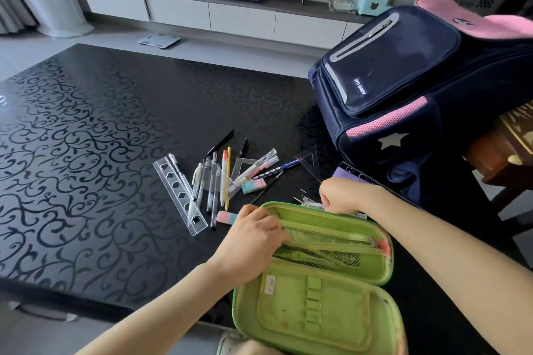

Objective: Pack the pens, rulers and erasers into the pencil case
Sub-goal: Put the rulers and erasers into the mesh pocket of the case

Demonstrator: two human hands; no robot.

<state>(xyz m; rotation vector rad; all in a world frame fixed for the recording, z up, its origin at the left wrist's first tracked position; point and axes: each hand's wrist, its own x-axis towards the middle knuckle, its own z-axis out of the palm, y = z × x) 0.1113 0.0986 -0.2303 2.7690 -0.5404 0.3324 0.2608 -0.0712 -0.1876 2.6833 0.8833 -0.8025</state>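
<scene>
At the front edge of the surface (pixel 101 138), holds the pencil case (pixel 317 302) open, left hand (pixel 253 236) fingers curled on its inner flap, right hand (pixel 343 196) fingers clasping its far rim, with pens (pixel 213 179), rulers (pixel 180 193) and erasers (pixel 253 185) all loose just beyond.

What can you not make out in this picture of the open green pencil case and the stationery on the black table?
All head view.
1. Fingertips of the right hand: hidden behind the far rim of the green fabric pencil case; what they grip is unclear.
2. Dark mesh pocket: contents veiled by netting.
3. Case's near end: cut off by the bottom edge.
4. Purple flat object: partly behind the right wrist.
</scene>
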